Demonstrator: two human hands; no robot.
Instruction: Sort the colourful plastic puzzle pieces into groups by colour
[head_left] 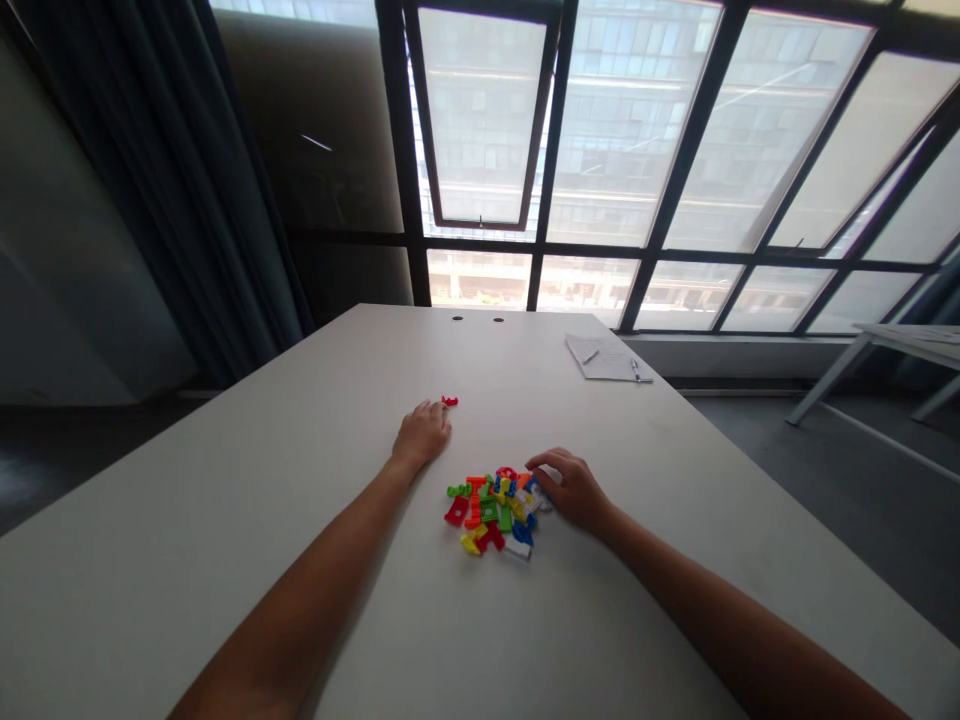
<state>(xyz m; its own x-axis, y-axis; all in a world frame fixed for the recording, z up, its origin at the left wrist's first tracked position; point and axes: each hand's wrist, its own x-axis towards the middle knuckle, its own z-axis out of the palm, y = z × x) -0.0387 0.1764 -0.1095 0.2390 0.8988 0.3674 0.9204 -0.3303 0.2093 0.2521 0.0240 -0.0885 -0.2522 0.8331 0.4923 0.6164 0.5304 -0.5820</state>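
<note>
My left hand (422,433) rests on the white table, fingers together. At its fingertips is a small red plastic piece (450,402), partly covered by the fingers. A pile of coloured plastic building pieces (489,510) lies nearer to me, in green, red, orange, yellow, blue and white. My right hand (574,488) is at the right edge of this pile, thumb and index finger curved and apart. Its fingertips reach over an orange piece (524,481) and some blue and white ones; I see nothing held between them.
The white table (637,620) stretches away toward the windows. Sheets of paper (604,358) with two pens lie at its far right. Two dark round holes are near the far edge. Another table (911,345) stands to the right, and a dark curtain (180,180) hangs at the left.
</note>
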